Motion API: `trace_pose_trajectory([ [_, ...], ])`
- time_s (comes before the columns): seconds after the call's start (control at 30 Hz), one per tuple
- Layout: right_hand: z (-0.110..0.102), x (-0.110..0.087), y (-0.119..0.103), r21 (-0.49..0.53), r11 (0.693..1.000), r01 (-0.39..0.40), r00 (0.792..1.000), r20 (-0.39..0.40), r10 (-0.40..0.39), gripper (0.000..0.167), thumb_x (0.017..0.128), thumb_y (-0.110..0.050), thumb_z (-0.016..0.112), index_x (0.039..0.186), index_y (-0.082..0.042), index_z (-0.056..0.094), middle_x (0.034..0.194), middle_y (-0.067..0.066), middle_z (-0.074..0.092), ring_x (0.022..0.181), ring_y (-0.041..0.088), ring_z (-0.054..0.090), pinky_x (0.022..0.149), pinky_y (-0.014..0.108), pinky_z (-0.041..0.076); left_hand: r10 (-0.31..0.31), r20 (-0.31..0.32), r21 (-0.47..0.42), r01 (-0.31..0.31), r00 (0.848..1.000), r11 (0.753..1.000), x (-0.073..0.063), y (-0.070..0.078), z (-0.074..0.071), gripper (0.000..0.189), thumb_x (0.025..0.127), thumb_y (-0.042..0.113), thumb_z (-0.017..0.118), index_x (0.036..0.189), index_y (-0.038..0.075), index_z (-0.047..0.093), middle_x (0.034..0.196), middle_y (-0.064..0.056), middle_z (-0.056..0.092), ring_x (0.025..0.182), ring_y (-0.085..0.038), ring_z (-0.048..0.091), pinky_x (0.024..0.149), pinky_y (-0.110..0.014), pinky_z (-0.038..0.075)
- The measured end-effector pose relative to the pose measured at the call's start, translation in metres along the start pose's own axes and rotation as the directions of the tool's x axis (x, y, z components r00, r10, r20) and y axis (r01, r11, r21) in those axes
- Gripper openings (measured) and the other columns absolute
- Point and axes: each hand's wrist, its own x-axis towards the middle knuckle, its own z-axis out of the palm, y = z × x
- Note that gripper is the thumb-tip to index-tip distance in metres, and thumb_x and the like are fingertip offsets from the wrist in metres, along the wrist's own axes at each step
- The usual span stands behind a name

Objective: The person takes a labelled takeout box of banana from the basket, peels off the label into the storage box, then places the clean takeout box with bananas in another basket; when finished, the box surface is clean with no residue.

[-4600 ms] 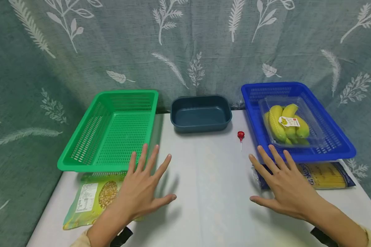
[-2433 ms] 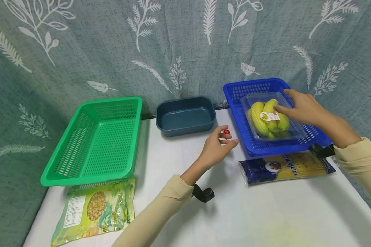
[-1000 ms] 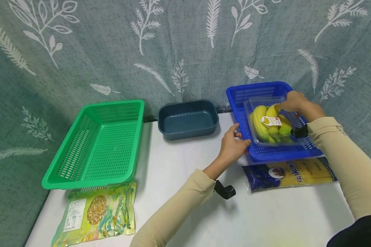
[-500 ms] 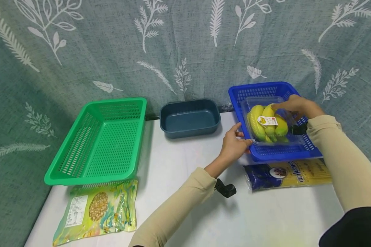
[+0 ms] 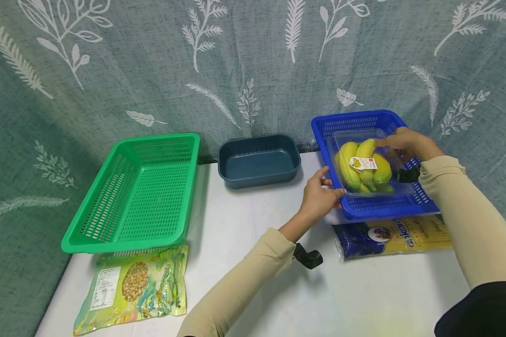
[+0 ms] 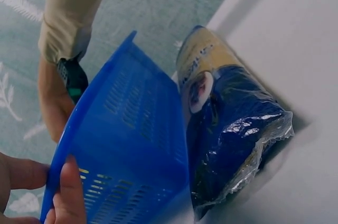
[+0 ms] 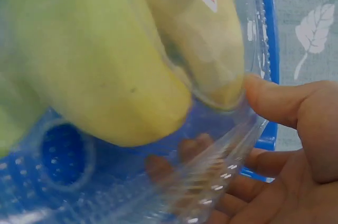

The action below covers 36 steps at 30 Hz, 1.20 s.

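Note:
In the head view, a clear plastic box of bananas sits in the blue basket at the back right. My right hand grips the box's right side. In the right wrist view its thumb presses the upper edge, while the fingers show through the plastic underneath. My left hand holds the basket's left rim. In the left wrist view, thumb and fingers lie on opposite sides of that blue rim. The red lollipop seen earlier beside the basket is hidden.
A pasta packet lies along the basket's front. A dark teal bin stands at the back centre. On the left, a green basket stands behind a corn-kernel bag. A patterned curtain hangs behind the table.
Both hands, spread over the table at first, have gone to the blue basket: left onto its rim, right onto the banana box. The box has shifted slightly left; the lollipop has gone from view.

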Motion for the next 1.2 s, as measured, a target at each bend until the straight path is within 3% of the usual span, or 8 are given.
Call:
trace_pose_trajectory([
  [0.1,-0.002,-0.003,-0.001,0.018,1.0,-0.004,1.0,0.0,0.004,0.09,0.105,-0.041,0.045,0.147,0.023,-0.002,0.136,0.039,0.035,0.122,0.052,0.045,0.09,0.054,0.052,0.002,0.004,-0.002,-0.002,1.0,1.0,0.0,0.0,0.0,0.074,0.085,-0.009,0.074,0.151,0.01,0.044,0.105,-0.013,0.057,0.059,-0.012,0.06,0.069,-0.053,0.059],
  [0.23,-0.004,-0.006,-0.001,0.053,0.999,-0.003,1.0,-0.022,0.004,0.084,0.105,-0.04,0.048,0.148,0.022,0.011,0.129,0.035,0.045,0.104,0.038,0.057,0.083,0.049,0.056,0.009,0.002,-0.011,-0.009,1.0,1.0,-0.001,0.0,0.001,0.074,0.084,-0.01,0.073,0.15,0.01,0.045,0.114,-0.023,0.056,0.059,-0.012,0.06,0.07,-0.054,0.058],
  [0.43,-0.007,-0.013,-0.001,0.091,0.996,0.021,0.995,-0.099,-0.012,0.082,0.103,-0.041,0.051,0.146,0.021,0.02,0.125,0.031,0.045,0.087,0.024,0.058,0.074,0.044,0.057,0.013,-0.008,-0.015,-0.013,1.0,1.0,-0.001,0.0,0.001,0.075,0.083,-0.011,0.074,0.15,0.011,0.047,0.101,-0.012,0.057,0.057,-0.013,0.06,0.063,-0.048,0.06],
  [0.53,-0.009,-0.014,-0.003,0.116,0.992,0.052,0.989,-0.143,-0.036,0.062,0.102,-0.039,0.052,0.127,0.016,0.042,0.101,0.02,0.054,0.077,0.022,0.056,0.069,0.041,0.055,0.012,-0.015,-0.017,-0.012,1.0,1.0,-0.001,0.0,0.0,0.075,0.082,-0.011,0.074,0.149,0.011,0.047,0.094,-0.004,0.055,0.056,-0.013,0.06,0.059,-0.044,0.06],
  [0.7,-0.015,-0.019,-0.008,0.162,0.981,0.102,0.977,-0.204,-0.067,0.037,0.103,-0.035,0.053,0.097,0.001,0.049,0.071,0.0,0.048,0.064,0.014,0.049,0.061,0.036,0.052,0.009,-0.017,-0.008,-0.009,1.0,1.0,-0.001,0.001,0.0,0.074,0.083,-0.01,0.074,0.149,0.011,0.047,0.094,-0.004,0.055,0.052,-0.015,0.06,0.064,-0.051,0.059],
  [0.97,-0.023,-0.034,-0.016,0.189,0.969,0.159,0.963,-0.246,-0.11,0.053,0.102,-0.037,0.053,0.123,0.012,0.05,0.102,0.014,0.05,0.074,0.01,0.055,0.067,0.032,0.057,0.01,-0.027,-0.005,-0.01,1.0,1.0,0.0,0.0,0.001,0.074,0.083,-0.009,0.074,0.149,0.011,0.047,0.095,-0.006,0.056,0.05,-0.015,0.058,0.067,-0.054,0.058],
  [1.1,-0.026,-0.043,-0.02,0.177,0.971,0.164,0.96,-0.255,-0.115,0.074,0.102,-0.042,0.049,0.144,0.016,0.034,0.126,0.027,0.044,0.077,0.007,0.057,0.069,0.031,0.057,0.006,-0.028,0.003,-0.006,1.0,1.0,-0.002,0.001,0.002,0.074,0.083,-0.009,0.075,0.149,0.011,0.047,0.095,-0.005,0.055,0.05,-0.016,0.059,0.065,-0.051,0.059],
  [1.2,-0.028,-0.049,-0.026,0.227,0.96,0.162,0.957,-0.274,-0.097,0.081,0.102,-0.044,0.05,0.149,0.016,0.024,0.139,0.032,0.037,0.076,0.004,0.057,0.07,0.031,0.058,0.0,-0.026,-0.003,0.0,1.0,1.0,-0.002,0.002,0.002,0.074,0.083,-0.01,0.074,0.148,0.01,0.047,0.095,-0.004,0.055,0.05,-0.016,0.059,0.064,-0.05,0.06],
])
